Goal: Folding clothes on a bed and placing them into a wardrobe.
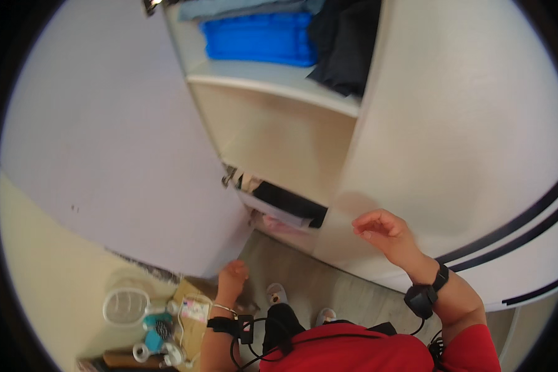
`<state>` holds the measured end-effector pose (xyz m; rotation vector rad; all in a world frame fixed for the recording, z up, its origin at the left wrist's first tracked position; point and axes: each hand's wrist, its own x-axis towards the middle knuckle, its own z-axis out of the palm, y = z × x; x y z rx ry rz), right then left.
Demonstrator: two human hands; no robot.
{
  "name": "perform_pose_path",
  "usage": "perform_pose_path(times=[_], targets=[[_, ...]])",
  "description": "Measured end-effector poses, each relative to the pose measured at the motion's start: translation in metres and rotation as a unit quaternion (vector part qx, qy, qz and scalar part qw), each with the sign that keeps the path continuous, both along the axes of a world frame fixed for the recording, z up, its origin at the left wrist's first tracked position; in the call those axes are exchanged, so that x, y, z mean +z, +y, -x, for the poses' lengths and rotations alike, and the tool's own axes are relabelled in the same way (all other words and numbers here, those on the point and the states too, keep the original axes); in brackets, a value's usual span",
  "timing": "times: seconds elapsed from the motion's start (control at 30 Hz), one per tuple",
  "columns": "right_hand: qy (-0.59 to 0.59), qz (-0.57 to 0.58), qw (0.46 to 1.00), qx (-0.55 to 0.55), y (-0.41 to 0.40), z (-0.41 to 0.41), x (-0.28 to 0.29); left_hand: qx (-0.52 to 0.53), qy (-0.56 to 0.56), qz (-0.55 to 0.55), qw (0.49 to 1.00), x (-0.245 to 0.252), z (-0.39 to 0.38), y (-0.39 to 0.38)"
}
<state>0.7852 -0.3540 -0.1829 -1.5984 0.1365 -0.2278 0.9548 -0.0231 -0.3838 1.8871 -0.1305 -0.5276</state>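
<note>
My right hand [387, 234] is raised in front of a white wardrobe door panel [428, 116] at the right. Its fingers curve towards the thumb with a gap between, and I see nothing in it. Lower on the left is my left hand [232, 280], near the bottom of the opened white door [121, 130]. Its fingers are curled, and the palm is hidden. Between the panels the wardrobe shows a blue plastic bin [262, 39] on the upper shelf [269, 86], beside hanging dark cloth [344, 51]. Black folded cloth [288, 201] lies in a low compartment.
To the lower left, a wooden surface [197, 332] bears a hairbrush [164, 330], turquoise items [153, 342] and a white cable. A white oval mesh object [126, 307] stands beside them. Metal hinges [228, 179] join the left door. Below is wood-look floor [335, 283].
</note>
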Motion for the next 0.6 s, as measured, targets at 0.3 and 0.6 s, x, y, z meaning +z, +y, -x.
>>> perform_pose_path(times=[0.3,0.6], targets=[[0.149,-0.018,0.988,0.041,0.036,-0.061,-0.105,0.073,0.177,-0.126,0.973,-0.119,0.142,0.137],[0.351,0.106,0.930,-0.014,0.056,-0.093,-0.226,0.075,0.383,-0.064,0.919,-0.207,0.218,0.228]])
